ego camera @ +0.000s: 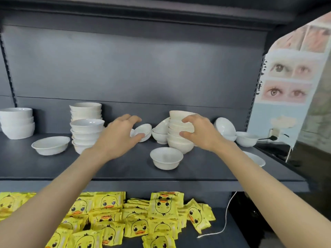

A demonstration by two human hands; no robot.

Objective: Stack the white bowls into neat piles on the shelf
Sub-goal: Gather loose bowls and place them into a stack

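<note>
A person's bare hands reach over a dark grey shelf (111, 169) strewn with white bowls: the right hand (198, 133) wraps its fingers and thumb around the side of a tall pile of bowls (176, 140) standing near the middle of the shelf, its top bowl sitting slightly askew, while the left hand (120, 135) hovers with fingers spread and curled, gripping nothing, its thumb just beside a small tipped bowl (144, 130) that leans on its side. Behind the left wrist rise two more piles, a front pile (86, 133) and a taller back pile (86, 110), and a short pile of larger bowls (17, 122) stands at the far left. A shallow bowl (51, 144) sits alone, upright, left of the front pile; a single upright bowl (166, 157) rests near the shelf's front edge, just before the held pile. More loose bowls lie tilted behind and to the right of that pile, among them a leaning bowl (224, 127) and an upright bowl (246, 138). On the lower shelf, yellow duck-print packets (161, 208) lie in a heap beside a white string (227, 215)
</note>
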